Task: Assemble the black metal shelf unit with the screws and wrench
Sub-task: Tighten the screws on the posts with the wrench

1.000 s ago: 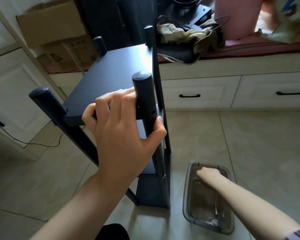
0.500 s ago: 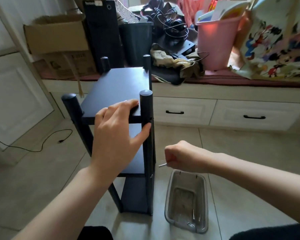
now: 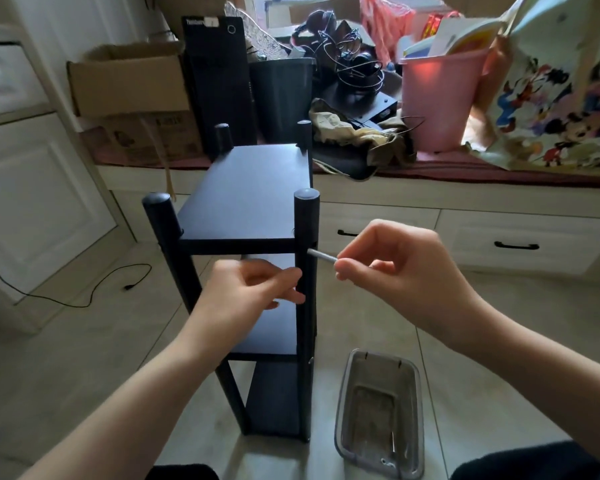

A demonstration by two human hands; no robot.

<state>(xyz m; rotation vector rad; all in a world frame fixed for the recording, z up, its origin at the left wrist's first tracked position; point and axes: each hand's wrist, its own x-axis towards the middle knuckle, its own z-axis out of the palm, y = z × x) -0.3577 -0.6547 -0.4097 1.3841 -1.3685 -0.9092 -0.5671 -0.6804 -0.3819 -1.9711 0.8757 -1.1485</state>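
right hand (image 3: 392, 268) raised, screw (image 3: 321, 255) at post (image 3: 306, 258); left hand (image 3: 246, 292) dropped off shelf.

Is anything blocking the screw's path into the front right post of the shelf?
Nothing visible blocks it. The right hand pinches the screw with its tip at the front right post, just below the top shelf. The left hand sits lower, fingers beside the post.

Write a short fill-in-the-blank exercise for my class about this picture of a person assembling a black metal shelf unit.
1. The right hand pinches a silver ____ pointed at the black metal shelf unit.
2. The clear plastic tray sits on the tiled ____.
3. The pink plastic bucket stands on the ____ behind the shelf unit.
4. The left hand is at the front right ____.

Missing words: screw, floor, bench, post
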